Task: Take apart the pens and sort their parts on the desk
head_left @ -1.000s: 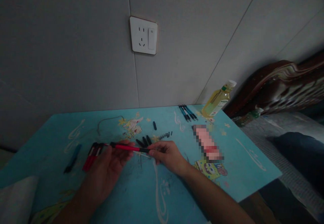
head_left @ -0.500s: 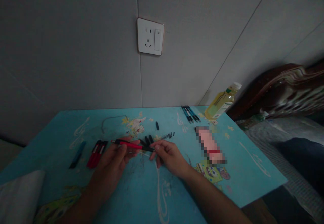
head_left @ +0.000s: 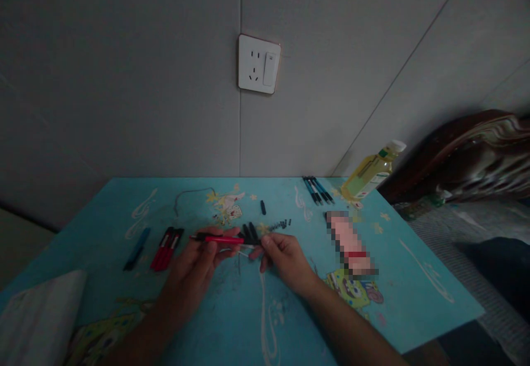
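Observation:
A red and black pen (head_left: 224, 240) lies level between my hands above the table. My left hand (head_left: 202, 258) is closed on its red barrel. The thumb and fingers of my right hand (head_left: 282, 254) pinch its black tip end. A thin pale stick-like piece shows just beneath the pen near my left fingers, too small to make out. Behind the pen lie several black pen grips (head_left: 250, 230), partly covered. Left of my left hand are red pen barrels (head_left: 164, 255) with black ends and a blue barrel (head_left: 137, 249).
Small dark springs or bits (head_left: 280, 224) and one loose black grip (head_left: 263, 207) lie beyond my hands. Several blue pens (head_left: 318, 190) rest by a bottle of yellow liquid (head_left: 368, 173). A blurred-out pink item (head_left: 350, 242) is at right, a white object (head_left: 41, 316) at lower left.
My right fingers stay at the pen's black tip and the left hand keeps its hold. The whole view has shifted slightly, so things appear a little further right.

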`<state>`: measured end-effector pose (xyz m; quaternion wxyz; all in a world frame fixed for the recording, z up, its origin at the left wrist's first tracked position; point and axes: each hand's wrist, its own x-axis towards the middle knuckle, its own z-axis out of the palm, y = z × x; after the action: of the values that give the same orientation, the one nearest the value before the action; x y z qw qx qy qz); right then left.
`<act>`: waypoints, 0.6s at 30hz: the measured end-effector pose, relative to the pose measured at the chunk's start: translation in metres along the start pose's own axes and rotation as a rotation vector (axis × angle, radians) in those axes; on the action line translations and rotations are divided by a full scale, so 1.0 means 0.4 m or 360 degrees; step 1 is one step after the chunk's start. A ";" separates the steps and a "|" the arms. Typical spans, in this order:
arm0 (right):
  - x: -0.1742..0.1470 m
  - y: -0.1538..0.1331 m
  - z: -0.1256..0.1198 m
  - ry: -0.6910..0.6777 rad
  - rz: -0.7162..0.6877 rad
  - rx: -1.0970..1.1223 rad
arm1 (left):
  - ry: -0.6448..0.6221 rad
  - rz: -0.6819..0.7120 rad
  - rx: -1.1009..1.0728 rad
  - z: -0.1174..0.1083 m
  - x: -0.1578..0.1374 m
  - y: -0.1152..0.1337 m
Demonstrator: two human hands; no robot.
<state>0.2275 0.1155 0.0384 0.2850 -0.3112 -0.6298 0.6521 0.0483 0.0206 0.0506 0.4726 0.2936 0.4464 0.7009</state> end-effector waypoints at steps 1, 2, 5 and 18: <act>0.000 0.003 0.002 -0.0005 0.0024 -0.0002 | 0.0002 0.0001 0.0006 0.001 -0.002 0.001; 0.001 0.006 0.004 -0.0019 0.0050 0.0007 | -0.0005 0.0010 0.0009 0.000 -0.003 0.001; 0.003 0.016 0.008 -0.0056 0.0040 0.0018 | -0.0013 0.0053 0.0039 -0.015 -0.001 -0.006; -0.016 0.011 0.005 -0.0250 -0.0069 -0.0094 | 0.0046 -0.0010 0.0075 -0.048 0.009 -0.010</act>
<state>0.2301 0.1091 0.0343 0.2394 -0.2536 -0.6758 0.6493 0.0323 0.0179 0.0387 0.4612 0.2930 0.4704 0.6929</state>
